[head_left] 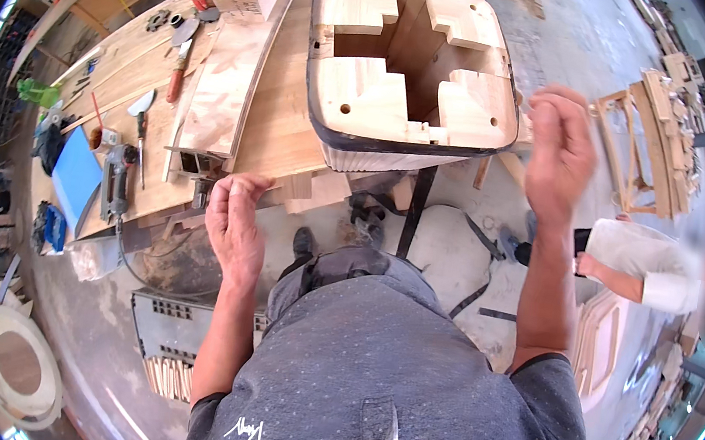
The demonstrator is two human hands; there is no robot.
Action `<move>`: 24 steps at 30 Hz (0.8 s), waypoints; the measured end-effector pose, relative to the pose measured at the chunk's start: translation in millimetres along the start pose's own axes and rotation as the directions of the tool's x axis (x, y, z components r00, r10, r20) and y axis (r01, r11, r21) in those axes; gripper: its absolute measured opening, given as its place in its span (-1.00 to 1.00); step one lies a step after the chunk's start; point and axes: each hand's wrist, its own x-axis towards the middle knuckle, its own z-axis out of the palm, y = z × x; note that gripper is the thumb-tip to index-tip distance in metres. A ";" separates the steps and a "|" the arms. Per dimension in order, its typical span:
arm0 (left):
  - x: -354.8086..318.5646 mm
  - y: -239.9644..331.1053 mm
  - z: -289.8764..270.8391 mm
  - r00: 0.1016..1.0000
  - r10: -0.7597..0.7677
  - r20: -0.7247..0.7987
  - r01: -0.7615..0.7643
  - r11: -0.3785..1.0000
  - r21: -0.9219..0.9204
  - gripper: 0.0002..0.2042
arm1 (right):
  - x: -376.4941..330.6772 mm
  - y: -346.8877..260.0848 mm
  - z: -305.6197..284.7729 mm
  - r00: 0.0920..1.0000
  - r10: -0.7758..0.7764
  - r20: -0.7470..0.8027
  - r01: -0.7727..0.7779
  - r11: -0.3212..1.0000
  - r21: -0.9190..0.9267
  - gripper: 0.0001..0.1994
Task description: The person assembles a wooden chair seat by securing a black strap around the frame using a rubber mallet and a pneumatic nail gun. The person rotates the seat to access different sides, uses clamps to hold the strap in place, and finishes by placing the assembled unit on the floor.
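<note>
A hollow wooden column (359, 93) with rounded corners stands in front of me, with a stepped cross-shaped opening in its top. A dark band (405, 148) runs round its upper rim, and its lower side is ribbed. To the right of the column is my right hand (558, 157), raised, slightly blurred, its fingers curled in. My left hand (236, 223) hovers by the near edge of the workbench (278, 145), fingers bent and pressed together. Whatever either hand may hold is hidden. Below the column hangs a black strap (416, 210).
Long wooden beams (223, 94) lie on the bench. Left of them are a red-handled tool (177, 80), a scraper (143, 106), a nail gun (117, 182) and a blue sheet (76, 177). Another person in a white shirt (630, 250) is at the right, near wooden frames (644, 141).
</note>
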 end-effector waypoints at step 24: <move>42.5 -49.0 -90.6 0.902 -0.172 0.395 0.141 0.984 0.108 -0.75 | 13.3 -73.7 147.0 0.801 0.499 0.330 -0.249 0.779 -0.575 -0.52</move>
